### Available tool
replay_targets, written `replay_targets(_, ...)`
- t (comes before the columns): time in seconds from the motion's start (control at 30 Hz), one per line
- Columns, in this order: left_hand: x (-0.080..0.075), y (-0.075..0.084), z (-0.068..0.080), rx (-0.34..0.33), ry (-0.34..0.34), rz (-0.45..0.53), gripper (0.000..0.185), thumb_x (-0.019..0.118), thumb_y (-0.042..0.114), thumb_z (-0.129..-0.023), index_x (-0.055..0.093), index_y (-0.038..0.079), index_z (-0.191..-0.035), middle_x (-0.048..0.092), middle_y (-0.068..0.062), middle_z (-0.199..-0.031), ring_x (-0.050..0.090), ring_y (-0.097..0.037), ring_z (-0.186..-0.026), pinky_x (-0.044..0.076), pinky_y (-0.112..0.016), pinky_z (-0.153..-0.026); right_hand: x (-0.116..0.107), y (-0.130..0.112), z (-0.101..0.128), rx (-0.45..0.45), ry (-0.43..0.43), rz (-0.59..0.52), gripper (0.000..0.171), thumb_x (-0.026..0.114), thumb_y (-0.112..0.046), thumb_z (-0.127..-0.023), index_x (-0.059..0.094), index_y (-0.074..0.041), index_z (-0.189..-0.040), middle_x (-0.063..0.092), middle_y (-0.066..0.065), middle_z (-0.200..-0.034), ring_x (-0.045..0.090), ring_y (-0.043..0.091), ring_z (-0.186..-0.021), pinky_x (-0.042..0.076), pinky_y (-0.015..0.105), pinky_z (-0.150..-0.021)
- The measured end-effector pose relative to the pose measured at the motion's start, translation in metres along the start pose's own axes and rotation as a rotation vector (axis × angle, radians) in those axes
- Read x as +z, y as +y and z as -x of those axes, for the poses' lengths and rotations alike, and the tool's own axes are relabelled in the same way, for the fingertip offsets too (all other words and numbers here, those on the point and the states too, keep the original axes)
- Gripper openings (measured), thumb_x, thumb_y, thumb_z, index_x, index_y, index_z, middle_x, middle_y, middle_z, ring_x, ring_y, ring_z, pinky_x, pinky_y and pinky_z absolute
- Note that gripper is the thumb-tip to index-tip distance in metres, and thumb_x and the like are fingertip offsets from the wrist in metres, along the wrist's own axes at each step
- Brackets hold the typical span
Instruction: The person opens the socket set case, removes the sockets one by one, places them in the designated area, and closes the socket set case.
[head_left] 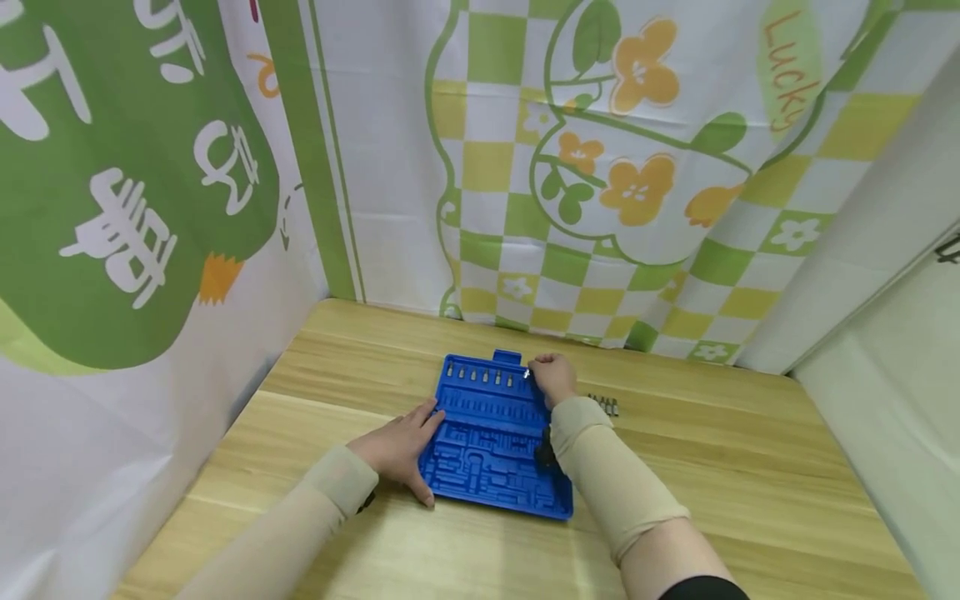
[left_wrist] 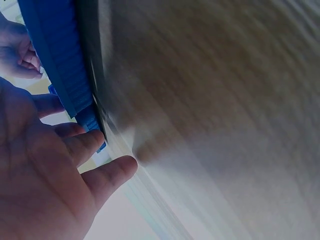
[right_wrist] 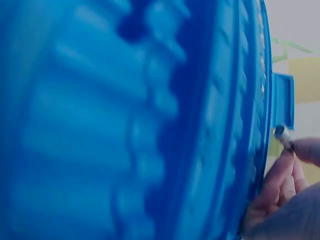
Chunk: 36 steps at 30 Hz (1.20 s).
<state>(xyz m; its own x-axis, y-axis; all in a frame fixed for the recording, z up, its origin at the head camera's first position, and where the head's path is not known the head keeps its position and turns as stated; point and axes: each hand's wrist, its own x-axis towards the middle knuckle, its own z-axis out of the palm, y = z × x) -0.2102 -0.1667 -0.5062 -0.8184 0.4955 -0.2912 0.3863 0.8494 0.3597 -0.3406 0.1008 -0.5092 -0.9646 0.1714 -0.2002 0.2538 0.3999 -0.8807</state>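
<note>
A blue molded tool case lies unfolded on the wooden table. Along its far row stand several small metal screwdriver bits. At the far right corner of the case, my right hand pinches one screwdriver bit between thumb and fingers, close to the rim. My left hand rests against the case's left edge with its fingers spread; in the left wrist view, fingertips reach beside the blue wall. My right forearm hides part of the case's right side.
Several loose bits lie in a row on the table, right of my right hand. A blue latch tab juts from the case's far edge. A patterned cloth hangs behind the table, with white cloth at the left.
</note>
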Motion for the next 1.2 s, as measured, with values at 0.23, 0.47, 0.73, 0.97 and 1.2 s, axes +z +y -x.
replay_targets(0.23,-0.001,0.001,0.002,-0.01,-0.008,0.016,0.137,0.094,0.06,-0.064,0.021,0.002,-0.164,0.01,-0.021,-0.17,0.017,-0.037,-0.155,0.025,-0.054,-0.121,-0.013,0.003,-0.001,-0.011,-0.052,-0.06,0.023,0.061,-0.007,-0.101,0.063,0.008,-0.117,0.064,0.017,-0.107,0.061,0.03,-0.101,0.05,0.04,-0.087)
replay_targets(0.47,-0.001,0.002,0.003,-0.004,-0.007,0.026,0.137,0.095,0.06,-0.063,0.021,0.001,-0.164,0.01,-0.021,-0.17,0.018,-0.037,-0.155,0.026,-0.054,-0.121,-0.026,0.004,-0.006,-0.028,-0.067,-0.102,0.021,0.061,-0.005,-0.098,0.064,0.01,-0.112,0.065,0.006,-0.085,0.06,0.015,-0.08,0.051,0.032,-0.078)
replay_targets(0.73,0.0,0.003,0.005,-0.009,0.004,0.033,0.138,0.096,0.059,-0.062,0.022,0.001,-0.163,0.011,-0.022,-0.17,0.019,-0.038,-0.154,0.027,-0.055,-0.12,-0.046,0.0,-0.009,-0.057,-0.123,-0.098,0.026,0.058,-0.005,-0.101,0.061,0.012,-0.121,0.066,0.011,-0.097,0.062,0.018,-0.088,0.052,0.032,-0.081)
replay_targets(0.97,0.001,0.004,0.004,-0.012,0.003,0.042,0.139,0.096,0.058,-0.061,0.022,0.001,-0.163,0.011,-0.022,-0.17,0.02,-0.038,-0.154,0.027,-0.055,-0.12,-0.068,0.004,-0.012,-0.036,-0.158,-0.11,0.026,0.057,-0.006,-0.103,0.06,0.012,-0.122,0.065,0.007,-0.092,0.06,0.011,-0.083,0.053,0.039,-0.09)
replay_targets(1.2,0.0,0.003,0.001,-0.002,0.006,0.036,0.14,0.096,0.059,-0.061,0.021,0.0,-0.163,0.01,-0.023,-0.17,0.019,-0.038,-0.154,0.026,-0.055,-0.121,-0.098,0.017,-0.016,-0.063,-0.154,-0.092,0.026,0.056,-0.005,-0.103,0.058,0.013,-0.121,0.065,0.002,-0.088,0.059,0.005,-0.077,0.053,0.033,-0.082)
